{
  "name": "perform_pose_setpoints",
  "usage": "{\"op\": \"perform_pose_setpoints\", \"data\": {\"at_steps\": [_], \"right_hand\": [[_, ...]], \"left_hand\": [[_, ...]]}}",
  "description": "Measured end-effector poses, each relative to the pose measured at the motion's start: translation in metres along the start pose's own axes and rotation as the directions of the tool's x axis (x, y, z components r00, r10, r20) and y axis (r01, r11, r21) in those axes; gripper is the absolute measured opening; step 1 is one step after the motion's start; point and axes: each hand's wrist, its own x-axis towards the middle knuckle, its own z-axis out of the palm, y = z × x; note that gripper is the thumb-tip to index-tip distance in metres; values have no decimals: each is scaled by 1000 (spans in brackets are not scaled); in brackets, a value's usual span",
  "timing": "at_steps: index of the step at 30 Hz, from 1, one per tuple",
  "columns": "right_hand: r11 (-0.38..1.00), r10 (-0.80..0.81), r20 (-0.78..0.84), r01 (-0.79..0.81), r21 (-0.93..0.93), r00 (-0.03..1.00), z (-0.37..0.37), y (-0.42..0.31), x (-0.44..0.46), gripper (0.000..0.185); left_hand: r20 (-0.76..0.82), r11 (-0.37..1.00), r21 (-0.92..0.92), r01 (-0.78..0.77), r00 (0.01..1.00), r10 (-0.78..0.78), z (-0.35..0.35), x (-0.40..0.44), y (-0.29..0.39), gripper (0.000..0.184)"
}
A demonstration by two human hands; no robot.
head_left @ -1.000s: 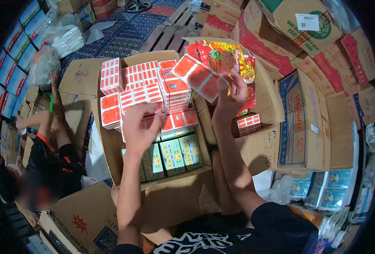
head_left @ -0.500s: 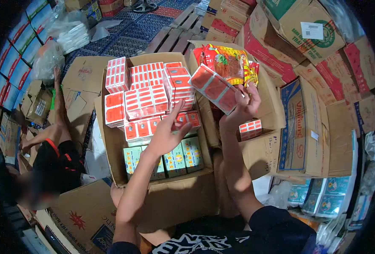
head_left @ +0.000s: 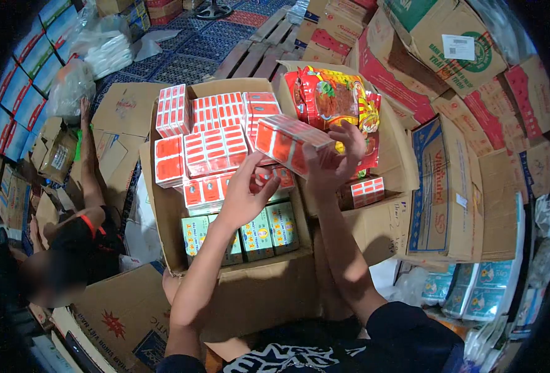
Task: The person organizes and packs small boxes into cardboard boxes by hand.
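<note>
My right hand (head_left: 337, 152) grips a wrapped pack of red-and-white small boxes (head_left: 282, 147) by its right end, tilted above the cardboard carton (head_left: 269, 276). My left hand (head_left: 250, 191), fingers apart and curved, hovers just below the pack's left end. Whether a fingertip touches the pack I cannot tell. Inside the carton, more red-and-white packs (head_left: 216, 149) are stacked, and green boxes (head_left: 265, 233) stand at the near side. Beside it, a second open carton (head_left: 374, 227) holds red and yellow food bags (head_left: 334, 96) and a small red-and-white pack (head_left: 367, 192).
On the left, another person (head_left: 91, 230) sits with one arm stretched out. Brown cartons (head_left: 452, 193) crowd the right side. Behind lies a wooden pallet (head_left: 256, 53). Flattened cardboard (head_left: 123, 109) and blue stacked boxes (head_left: 20, 93) are at left.
My right hand has brought the pack left and turned it, so it now lies more level over the carton. My left hand has shifted slightly; its fingers are more curved.
</note>
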Motion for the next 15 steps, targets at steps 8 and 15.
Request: {"op": "perform_pose_setpoints", "data": {"at_steps": [8,15], "right_hand": [[986,22,-21,-19,164,1000,8,2,-10,54],[900,60,177,-130,416,982,18,-19,-14,51]], "left_hand": [[-44,890,-455,11,998,-35,3,-2,3,55],[-135,558,-830,-2,971,-198,-22,-3,-1,50]]}}
